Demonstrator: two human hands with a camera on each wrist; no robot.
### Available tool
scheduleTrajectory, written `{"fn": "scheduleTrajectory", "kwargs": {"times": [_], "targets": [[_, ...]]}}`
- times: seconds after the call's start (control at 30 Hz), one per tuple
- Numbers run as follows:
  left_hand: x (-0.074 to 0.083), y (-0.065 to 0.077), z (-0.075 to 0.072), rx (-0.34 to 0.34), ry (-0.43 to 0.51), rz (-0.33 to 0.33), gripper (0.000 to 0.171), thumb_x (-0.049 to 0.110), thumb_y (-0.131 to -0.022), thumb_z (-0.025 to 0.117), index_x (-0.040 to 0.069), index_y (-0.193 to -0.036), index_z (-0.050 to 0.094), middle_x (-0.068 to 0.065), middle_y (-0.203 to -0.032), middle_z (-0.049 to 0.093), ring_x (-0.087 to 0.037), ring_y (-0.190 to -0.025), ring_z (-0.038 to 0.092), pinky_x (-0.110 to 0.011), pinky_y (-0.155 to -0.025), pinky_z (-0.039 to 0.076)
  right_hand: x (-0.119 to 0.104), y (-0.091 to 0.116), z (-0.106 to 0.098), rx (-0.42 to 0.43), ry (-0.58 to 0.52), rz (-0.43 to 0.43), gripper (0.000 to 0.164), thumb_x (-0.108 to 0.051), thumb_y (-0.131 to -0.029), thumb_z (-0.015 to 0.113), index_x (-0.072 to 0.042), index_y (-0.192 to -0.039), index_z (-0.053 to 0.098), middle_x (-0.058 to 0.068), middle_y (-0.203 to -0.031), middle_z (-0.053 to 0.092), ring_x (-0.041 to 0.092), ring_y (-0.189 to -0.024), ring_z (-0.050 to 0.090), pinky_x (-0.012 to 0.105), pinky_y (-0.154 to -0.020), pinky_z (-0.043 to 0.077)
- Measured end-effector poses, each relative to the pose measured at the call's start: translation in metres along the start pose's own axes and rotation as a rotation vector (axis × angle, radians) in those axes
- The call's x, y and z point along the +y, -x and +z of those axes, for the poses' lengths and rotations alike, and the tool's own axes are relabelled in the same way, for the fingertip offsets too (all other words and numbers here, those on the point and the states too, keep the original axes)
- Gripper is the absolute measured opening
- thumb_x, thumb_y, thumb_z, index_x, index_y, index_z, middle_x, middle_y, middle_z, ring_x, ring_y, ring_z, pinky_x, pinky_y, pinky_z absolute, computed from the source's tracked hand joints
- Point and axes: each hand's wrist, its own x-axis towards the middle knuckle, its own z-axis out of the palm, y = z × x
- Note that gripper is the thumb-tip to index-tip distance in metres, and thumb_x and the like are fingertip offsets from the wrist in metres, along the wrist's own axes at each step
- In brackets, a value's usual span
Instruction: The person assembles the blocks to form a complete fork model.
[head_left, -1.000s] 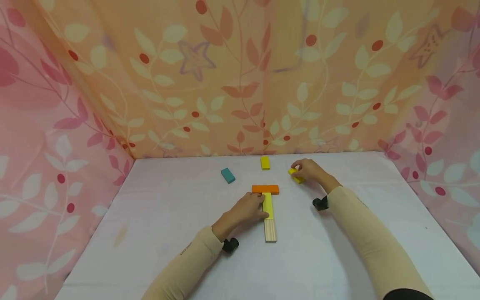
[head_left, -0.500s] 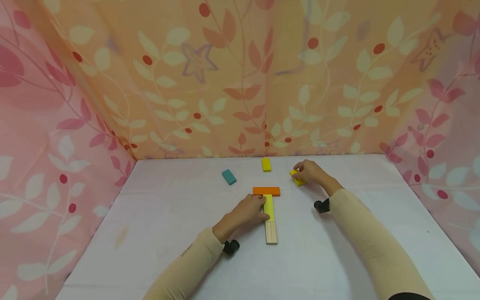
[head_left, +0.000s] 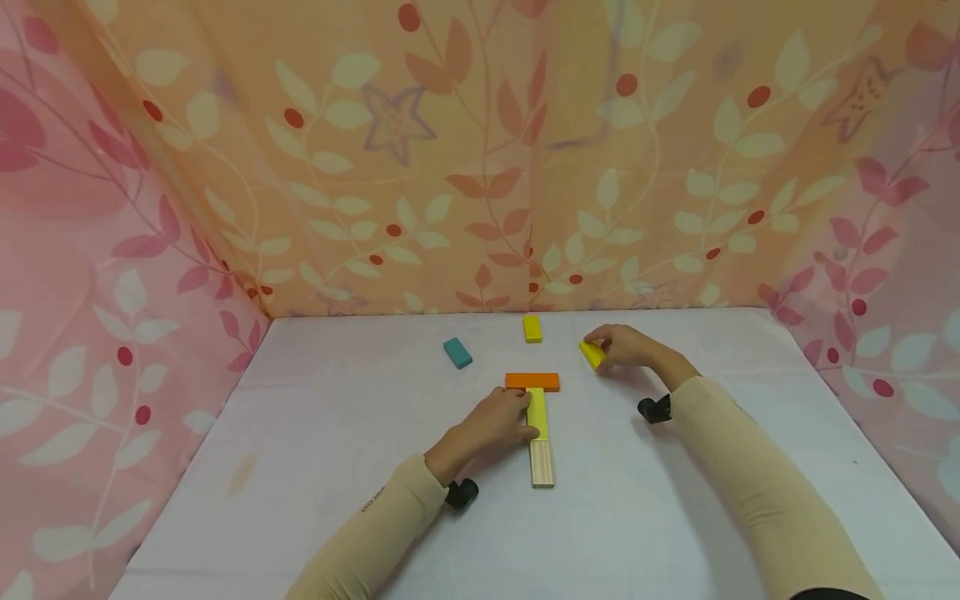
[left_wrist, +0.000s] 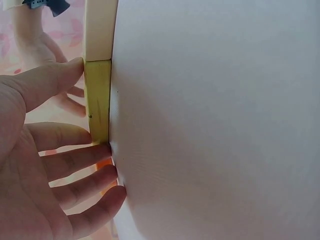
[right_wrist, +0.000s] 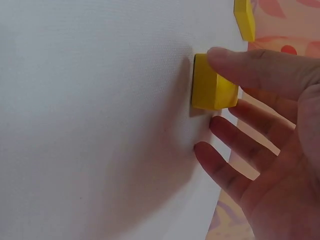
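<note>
Head view alone shows teal block point(head_left: 457, 352) beyond left hand point(head_left: 486, 423).

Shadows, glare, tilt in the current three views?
Head: soft shadow beside the beige fabric right sleeve, no strong glare; left wrist: broad soft-edged shadow on the white cloth surface beside the left hand; right wrist: shadow left of the yellow rectangular block and right hand; both wrist views look turned sideways.

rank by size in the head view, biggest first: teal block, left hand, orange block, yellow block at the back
1. Left hand
2. Orange block
3. Teal block and back yellow block: too alike to rank, and the yellow lies farther back.
</note>
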Motion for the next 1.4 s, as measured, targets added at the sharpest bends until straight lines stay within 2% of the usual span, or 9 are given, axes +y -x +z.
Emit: {"fn": "scheduleTrajectory", "kwargs": {"times": [0.2,0.47,0.6,0.77,1.0,1.4], "targets": [[-0.001,0.0,0.0,0.002,0.003,0.002,0.062,0.043,-0.087,0.071,0.01,-0.138,0.055,-0.003,-0.134,0.06,-0.019,-0.112,0.053,-0.032,-0.101,0.048,-0.003,0.001,0.001,-0.011,0.041,-0.037,0.063,-0.007,-0.08,0.076,-0.002,-0.138,0.053,0.022,-0.149,0.043,0.041,-0.129,0.046,0.054,-0.111,0.037],[-0.001,-0.001,0.003,-0.007,0.017,0.009,0.062,0.042,-0.087,0.071,0.01,-0.138,0.055,-0.004,-0.134,0.06,-0.02,-0.114,0.052,-0.034,-0.101,0.047,-0.002,0.001,0.006,0.04,0.039,-0.023,0.059,-0.012,-0.079,0.079,0.0,-0.132,0.058,0.022,-0.129,0.06,0.035,-0.111,0.054,0.051,-0.106,0.043],[-0.001,-0.001,0.003,-0.013,0.024,-0.004,0.064,0.043,-0.088,0.07,0.01,-0.14,0.053,-0.004,-0.139,0.058,-0.021,-0.119,0.052,-0.036,-0.105,0.046,-0.001,0.002,0.01,0.085,0.028,-0.069,0.06,-0.018,-0.078,0.081,0.004,-0.129,0.059,0.023,-0.124,0.062,0.034,-0.108,0.056,0.05,-0.103,0.045],[0.0,0.0,0.003,-0.009,0.028,-0.012,0.065,0.043,-0.087,0.071,0.01,-0.14,0.053,-0.004,-0.141,0.056,-0.022,-0.122,0.051,-0.036,-0.107,0.045,-0.001,0.002,0.015,0.144,0.07,-0.127,0.061,-0.025,-0.076,0.083,0.007,-0.123,0.061,0.023,-0.116,0.064,0.033,-0.1,0.058,0.048,-0.097,0.049],[0.0,0.001,0.002,-0.004,0.029,-0.018,0.065,0.042,-0.087,0.072,0.01,-0.14,0.053,-0.005,-0.142,0.055,-0.022,-0.123,0.051,-0.037,-0.107,0.045,-0.001,-0.002,0.018,0.152,0.024,-0.032,0.062,-0.023,-0.079,0.08,0.004,-0.129,0.058,0.022,-0.124,0.061,0.033,-0.108,0.056,0.049,-0.102,0.046],[-0.001,0.0,0.003,0.0,0.015,-0.014,0.065,0.043,-0.086,0.072,0.011,-0.139,0.054,-0.004,-0.14,0.056,-0.021,-0.121,0.051,-0.036,-0.106,0.046,-0.018,0.001,0.01,0.169,0.017,-0.039,0.065,-0.03,-0.081,0.079,0.002,-0.132,0.056,0.021,-0.129,0.06,0.035,-0.116,0.054,0.052,-0.106,0.042]]}}
